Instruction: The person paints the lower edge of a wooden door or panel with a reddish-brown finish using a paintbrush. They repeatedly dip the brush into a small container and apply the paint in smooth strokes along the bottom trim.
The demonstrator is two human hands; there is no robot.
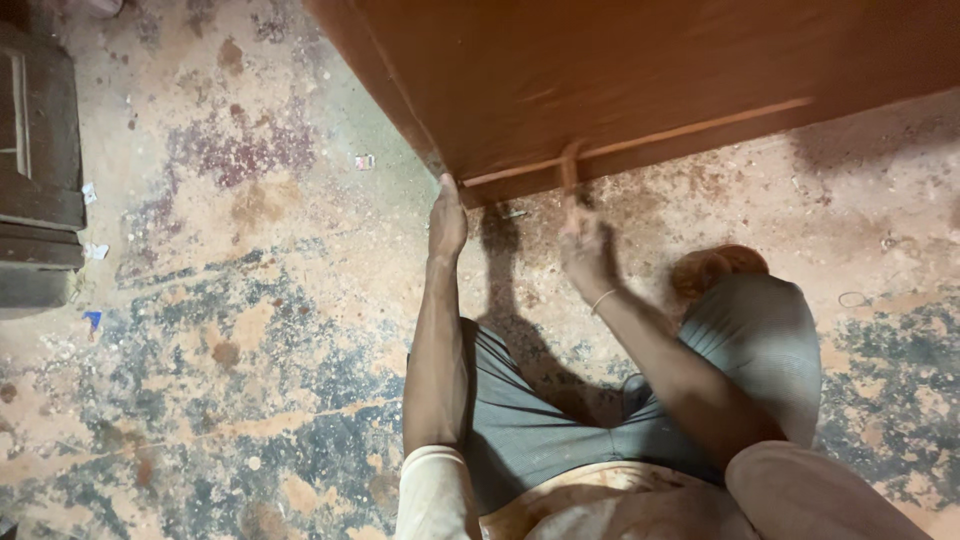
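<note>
A large brown wooden panel [640, 70] lies across the top of the view, its near edge raised over the floor. My left hand [446, 220] grips the panel's lower corner from beneath. Blurred with motion, my right hand [583, 250] holds a thin wooden-handled tool [569, 175] against the panel's near edge, close to a pale strip [680, 132] that runs along that edge. What kind of tool it is cannot be made out. I am crouched, my grey-trousered knees [750, 330] below both arms.
The concrete floor [240, 330] is stained and dusted with reddish sawdust and small paper scraps. A dark wooden piece [38, 160] stands at the left edge. A small ring [853, 298] lies on the floor at the right.
</note>
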